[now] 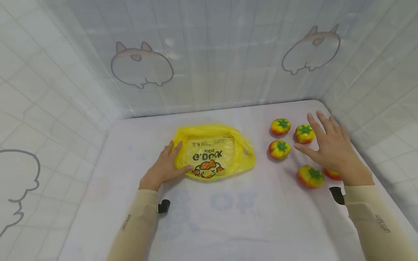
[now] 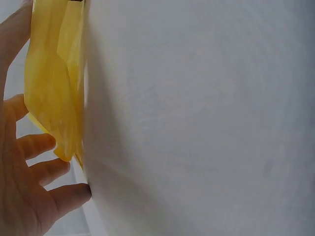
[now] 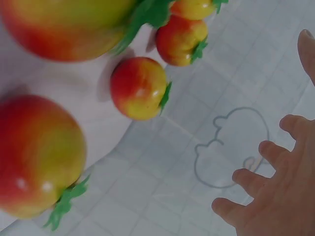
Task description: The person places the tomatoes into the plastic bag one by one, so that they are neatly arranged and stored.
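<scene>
L hand touches yel. bag; R hand nr 5 tomatoes.

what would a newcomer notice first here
Probably the bright yellow bag near the middle of the pale table, with the left hand at its left end. Next, likely the five red-and-yellow fruits on the right, by the spread right hand, then the outlined animals on the back wall.

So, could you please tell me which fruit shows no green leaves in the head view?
The rightmost fruit, partly covered by the right hand; the other four fruits all show theirs.
</scene>
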Available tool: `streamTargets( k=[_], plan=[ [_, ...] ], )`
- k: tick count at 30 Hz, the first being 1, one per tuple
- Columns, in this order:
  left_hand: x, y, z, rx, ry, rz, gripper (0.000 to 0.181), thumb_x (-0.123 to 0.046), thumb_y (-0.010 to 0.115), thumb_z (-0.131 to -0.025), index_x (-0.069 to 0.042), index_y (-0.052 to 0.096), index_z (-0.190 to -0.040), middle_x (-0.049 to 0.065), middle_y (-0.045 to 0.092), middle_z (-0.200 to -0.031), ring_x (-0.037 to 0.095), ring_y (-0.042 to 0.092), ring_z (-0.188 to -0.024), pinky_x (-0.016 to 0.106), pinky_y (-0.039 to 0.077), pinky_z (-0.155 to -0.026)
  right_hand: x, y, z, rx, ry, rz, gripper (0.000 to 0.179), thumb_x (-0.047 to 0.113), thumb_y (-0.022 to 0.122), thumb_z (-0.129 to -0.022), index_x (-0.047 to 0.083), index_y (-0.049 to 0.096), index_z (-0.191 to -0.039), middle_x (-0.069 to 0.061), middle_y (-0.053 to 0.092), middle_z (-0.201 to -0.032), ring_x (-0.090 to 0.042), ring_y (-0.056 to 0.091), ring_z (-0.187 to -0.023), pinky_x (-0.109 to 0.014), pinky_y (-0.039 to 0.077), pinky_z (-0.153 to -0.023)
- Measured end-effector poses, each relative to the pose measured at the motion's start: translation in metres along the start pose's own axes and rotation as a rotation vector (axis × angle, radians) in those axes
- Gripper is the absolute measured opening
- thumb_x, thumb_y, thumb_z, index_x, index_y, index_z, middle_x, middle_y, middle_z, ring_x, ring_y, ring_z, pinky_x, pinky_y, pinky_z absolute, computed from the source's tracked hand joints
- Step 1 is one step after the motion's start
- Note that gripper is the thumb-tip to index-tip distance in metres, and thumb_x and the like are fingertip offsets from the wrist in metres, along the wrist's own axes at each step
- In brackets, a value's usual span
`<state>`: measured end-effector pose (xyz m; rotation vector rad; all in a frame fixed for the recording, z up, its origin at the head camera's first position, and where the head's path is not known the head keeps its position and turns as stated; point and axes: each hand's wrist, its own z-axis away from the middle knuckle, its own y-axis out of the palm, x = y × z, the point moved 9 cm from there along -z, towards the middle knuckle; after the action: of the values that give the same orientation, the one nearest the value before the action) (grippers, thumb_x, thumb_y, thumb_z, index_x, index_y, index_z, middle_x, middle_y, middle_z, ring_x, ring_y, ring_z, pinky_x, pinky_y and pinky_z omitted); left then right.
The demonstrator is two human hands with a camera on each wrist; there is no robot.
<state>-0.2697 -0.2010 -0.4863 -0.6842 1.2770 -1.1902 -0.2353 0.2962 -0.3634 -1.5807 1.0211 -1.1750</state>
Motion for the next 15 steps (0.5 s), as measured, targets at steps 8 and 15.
streamTargets(
  k=[8,15],
  plan=[
    [0.002,0.0,-0.006,0.016,-0.004,-0.002,0.131,-0.091,0.053,-0.078,-0.012,-0.002,-0.166,0.018,-0.004,-0.173,0.048,0.007,-0.156,0.066,0.021,-0.122,-0.024,-0.003,0.015,-0.026,0.027,-0.01,0.101,0.057,0.064,-0.095,0.014,0.007,-0.167,-0.023,0.002,-0.171,-0.063,0.011,-0.147,-0.079,0.007,-0.116],
    [0.005,0.002,-0.005,0.036,-0.016,0.0,0.135,-0.092,0.053,-0.077,-0.004,0.0,-0.165,0.021,-0.002,-0.172,0.047,0.007,-0.156,0.063,0.019,-0.123,-0.044,0.002,0.029,-0.051,0.051,-0.006,0.102,0.053,0.068,-0.093,0.009,0.012,-0.166,-0.027,0.009,-0.169,-0.065,0.017,-0.143,-0.08,0.014,-0.111]
  ],
)
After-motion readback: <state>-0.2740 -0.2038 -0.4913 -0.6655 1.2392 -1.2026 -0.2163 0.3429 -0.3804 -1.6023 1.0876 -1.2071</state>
